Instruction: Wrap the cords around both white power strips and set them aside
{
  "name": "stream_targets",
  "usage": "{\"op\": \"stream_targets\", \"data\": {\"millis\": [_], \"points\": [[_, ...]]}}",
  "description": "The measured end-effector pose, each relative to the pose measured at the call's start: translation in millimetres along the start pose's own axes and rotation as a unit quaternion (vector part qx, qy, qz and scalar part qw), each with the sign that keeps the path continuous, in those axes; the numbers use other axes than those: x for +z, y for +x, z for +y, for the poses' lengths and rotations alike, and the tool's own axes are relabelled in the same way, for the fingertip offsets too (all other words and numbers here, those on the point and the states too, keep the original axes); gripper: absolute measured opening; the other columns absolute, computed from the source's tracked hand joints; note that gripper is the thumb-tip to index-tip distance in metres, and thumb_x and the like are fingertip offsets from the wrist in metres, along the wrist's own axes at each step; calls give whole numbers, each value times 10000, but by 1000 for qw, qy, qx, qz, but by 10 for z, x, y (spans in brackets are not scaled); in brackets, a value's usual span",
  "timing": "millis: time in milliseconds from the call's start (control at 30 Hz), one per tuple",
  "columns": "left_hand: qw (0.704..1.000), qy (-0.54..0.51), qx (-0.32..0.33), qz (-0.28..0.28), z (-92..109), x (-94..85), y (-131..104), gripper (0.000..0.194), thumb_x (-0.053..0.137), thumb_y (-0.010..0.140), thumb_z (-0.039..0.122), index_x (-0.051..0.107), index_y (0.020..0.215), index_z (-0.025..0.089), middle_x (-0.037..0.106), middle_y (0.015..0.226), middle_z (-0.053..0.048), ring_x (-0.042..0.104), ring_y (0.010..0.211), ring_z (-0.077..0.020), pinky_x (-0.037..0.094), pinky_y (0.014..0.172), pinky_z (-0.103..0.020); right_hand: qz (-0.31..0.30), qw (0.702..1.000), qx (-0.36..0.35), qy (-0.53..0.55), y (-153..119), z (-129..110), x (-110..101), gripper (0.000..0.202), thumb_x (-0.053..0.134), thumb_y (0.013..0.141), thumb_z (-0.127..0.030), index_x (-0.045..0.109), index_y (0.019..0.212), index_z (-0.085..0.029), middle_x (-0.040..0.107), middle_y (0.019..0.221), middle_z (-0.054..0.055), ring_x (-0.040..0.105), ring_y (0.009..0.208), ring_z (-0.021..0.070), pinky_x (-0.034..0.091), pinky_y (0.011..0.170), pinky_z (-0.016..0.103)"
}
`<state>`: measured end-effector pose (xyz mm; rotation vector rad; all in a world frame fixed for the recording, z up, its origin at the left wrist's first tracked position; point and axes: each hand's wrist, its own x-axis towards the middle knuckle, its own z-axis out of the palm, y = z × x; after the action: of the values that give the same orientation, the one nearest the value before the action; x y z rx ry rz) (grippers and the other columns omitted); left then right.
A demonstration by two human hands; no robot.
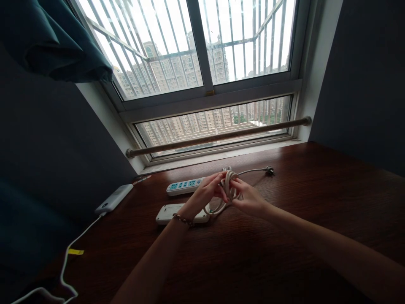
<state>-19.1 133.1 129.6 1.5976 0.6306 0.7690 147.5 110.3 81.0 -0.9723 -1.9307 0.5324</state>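
"What lies farthest left?"

"A white box-shaped device (114, 199) at the table's edge, with a white cable (65, 264) running down from it past a yellow tag (76, 251)."

"And next?"

"Two power strips, one beyond the other. The nearer strip (170, 212) shows a plain pale face, partly covered by the person's left wrist; the farther strip (182, 186) shows its blue sockets, its right end behind the left hand (206, 192)."

"How is that left arm set?"

"It rises from the bottom edge, slanting up and to the right, a beaded bracelet (182, 219) at the wrist. The hand bends inward, its back partly toward the viewer, the fingers curled narrowly against the coil's left side. Exactly where each fingertip presses, one cannot tell."

"The coil being?"

"The pale cord (227, 185), looped in a bundle between the two hands, just above the table (284, 257). More loops hang below it, by the nearer strip."

"And the right hand (248, 197)?"

"It meets the bundle from the right, thumb and fingers closed in around the loops, wrist nearly straight. Beyond it a cord ends in a dark plug (269, 170) on the table; the right forearm stretches down to the right edge."
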Motion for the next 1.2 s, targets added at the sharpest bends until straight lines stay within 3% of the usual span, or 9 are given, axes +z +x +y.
{"op": "stream_targets", "data": {"millis": [167,233,300,400,533,633,767,1067,1200], "points": [[980,197,11,29,34,-42,-54,443,399,859,204,485,1289,144,641,738,-32,508,426,-108,386,357,-195,-19,983,47,179,11,56,80,325,688,752,-320,623,1018,-147,604,921,38,548,836,211,433,708,283],[944,321,63,39,62,-60,-73,425,388,858,151,532,1255,197,673,926,-31,625,667,-148,505,577,-236,-19,962,69,264,2,69,136,403,720,747,-349,603,1075,-147,624,901,36,573,795,200,444,667,268],[885,444,125,60,84,-89,-86,399,419,864,143,552,1234,211,606,1173,-30,593,1006,-192,463,866,-282,-26,930,96,353,-9,70,180,511,757,721,-314,552,1158,-148,637,919,48,593,850,215,465,704,276],[818,552,100,124,71,-169,-95,489,494,866,246,429,1337,133,493,1312,-118,492,1162,-284,384,964,-377,-33,881,132,452,-22,66,213,672,794,674,-250,462,1245,-130,640,972,84,581,975,242,474,789,308],[911,399,-90,49,-11,-317,-75,711,627,762,417,375,1336,81,620,1041,-162,600,828,-276,481,655,-342,-27,861,137,489,-33,79,235,776,806,639,-192,397,1295,-128,626,1041,102,586,985,240,465,833,326],[947,274,-156,-61,-45,-398,-44,464,633,741,389,577,1105,106,590,715,-42,489,524,-133,372,442,-220,-37,861,129,490,-34,87,254,765,780,668,-191,369,1310,-122,619,1055,110,584,991,248,449,866,352],[957,221,-168,-80,-26,-426,-30,228,630,728,299,621,821,91,486,612,6,422,496,-67,302,436,-165,-51,871,98,479,-21,96,267,600,710,724,-221,395,1224,-118,622,1023,109,581,990,260,442,882,374],[985,72,-144,-60,177,-236,-153,326,691,712,226,498,956,127,583,829,-32,510,579,-74,435,509,-181,-56,966,184,174,56,247,41,236,556,673,-271,600,845,-115,615,849,114,559,882,329,420,843,471],[996,26,-70,-40,256,-81,-207,332,678,759,198,490,1023,125,600,889,-65,531,620,-83,450,522,-177,-6,989,144,-29,14,-64,-221,416,713,605,-215,603,987,-93,478,1106,181,382,1064,413,264,947,576]]}}
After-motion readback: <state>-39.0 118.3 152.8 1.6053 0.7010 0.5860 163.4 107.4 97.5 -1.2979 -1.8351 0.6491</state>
